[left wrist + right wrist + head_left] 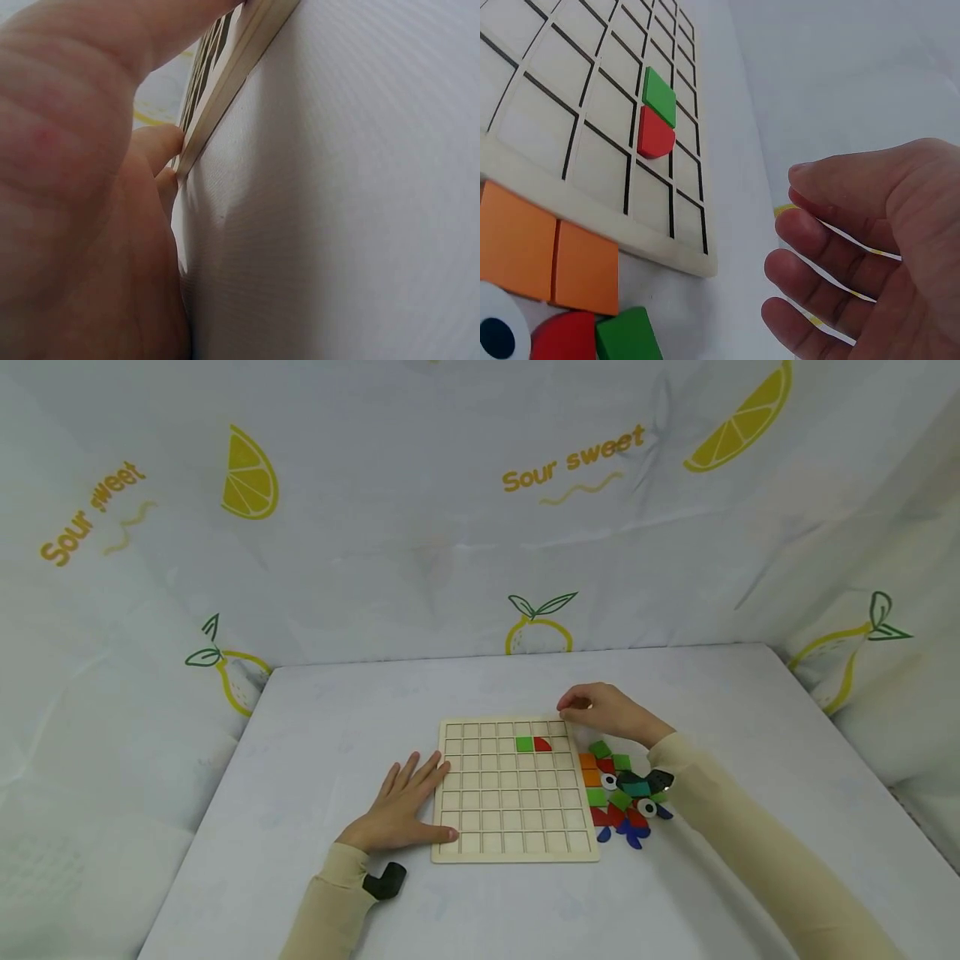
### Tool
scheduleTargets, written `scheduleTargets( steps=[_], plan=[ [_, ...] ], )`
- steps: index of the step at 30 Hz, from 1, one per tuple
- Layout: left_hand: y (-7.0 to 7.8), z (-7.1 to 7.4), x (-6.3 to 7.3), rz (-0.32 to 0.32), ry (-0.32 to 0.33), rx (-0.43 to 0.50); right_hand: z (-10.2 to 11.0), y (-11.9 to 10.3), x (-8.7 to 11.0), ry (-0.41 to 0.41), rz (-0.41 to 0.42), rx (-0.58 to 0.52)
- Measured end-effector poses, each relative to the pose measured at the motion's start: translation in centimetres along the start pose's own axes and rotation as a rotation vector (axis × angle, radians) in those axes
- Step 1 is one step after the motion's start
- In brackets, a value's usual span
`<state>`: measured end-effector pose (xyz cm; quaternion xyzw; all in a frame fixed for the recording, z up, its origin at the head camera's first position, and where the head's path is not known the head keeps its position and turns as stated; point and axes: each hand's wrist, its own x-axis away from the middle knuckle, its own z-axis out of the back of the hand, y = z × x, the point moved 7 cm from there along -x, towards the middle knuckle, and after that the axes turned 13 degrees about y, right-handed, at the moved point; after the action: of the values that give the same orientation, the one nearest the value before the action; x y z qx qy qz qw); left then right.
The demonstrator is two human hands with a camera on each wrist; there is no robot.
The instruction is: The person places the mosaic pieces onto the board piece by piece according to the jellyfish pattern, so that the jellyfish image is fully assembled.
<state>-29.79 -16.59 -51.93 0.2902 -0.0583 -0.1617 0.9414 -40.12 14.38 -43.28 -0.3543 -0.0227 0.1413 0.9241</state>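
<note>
A pale wooden grid board lies flat on the table. In its second row from the far side, a green square piece touches a red rounded piece; both show in the right wrist view too. My left hand rests at the board's left edge, fingers spread and fingertips and thumb over the rim. By the far right corner, my right hand hovers with its fingers loosely bent. Nothing shows between those fingers in the right wrist view.
Along the board's right side lies a loose heap of pieces: orange squares, green squares, red pieces, blue shapes and round white eye pieces. The right forearm passes beside this heap. White cloth hangs behind the table.
</note>
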Motion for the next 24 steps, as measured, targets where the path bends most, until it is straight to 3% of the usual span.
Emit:
scheduleTargets(
  steps=[16, 24],
  plan=[
    [0.9, 0.6, 0.5, -0.049, 0.017, 0.082, 1.4, 2.5, 2.2, -0.013, -0.015, 0.039],
    [0.5, 0.5, 0.2, -0.011, 0.007, 0.039, 1.3, 4.0, 3.0, -0.041, -0.054, 0.082]
  ],
)
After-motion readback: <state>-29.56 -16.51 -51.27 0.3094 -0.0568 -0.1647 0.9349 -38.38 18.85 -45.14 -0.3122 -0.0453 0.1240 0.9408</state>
